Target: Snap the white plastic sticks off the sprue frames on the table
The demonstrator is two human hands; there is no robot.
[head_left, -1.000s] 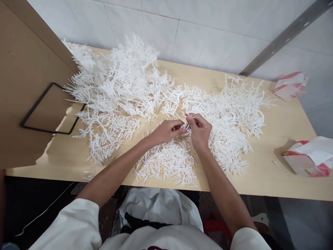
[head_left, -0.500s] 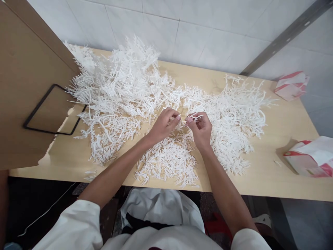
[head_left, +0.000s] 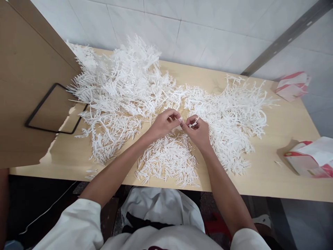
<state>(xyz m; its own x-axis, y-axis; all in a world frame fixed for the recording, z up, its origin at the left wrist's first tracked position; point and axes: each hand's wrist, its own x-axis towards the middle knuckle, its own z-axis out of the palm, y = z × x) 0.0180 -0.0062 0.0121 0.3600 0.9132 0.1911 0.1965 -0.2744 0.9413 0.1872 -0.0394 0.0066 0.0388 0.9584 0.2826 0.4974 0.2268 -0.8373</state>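
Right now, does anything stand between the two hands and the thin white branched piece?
Nothing visible does: the right hand holds the thin white branched piece, and the left hand is close beside it.

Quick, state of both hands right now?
Left hand: closed, pinching what looks like a small white bit.
Right hand: closed, holding a white branched piece.

In the last half-second the right hand (head_left: 199, 133) has come in to meet the left hand (head_left: 164, 124).
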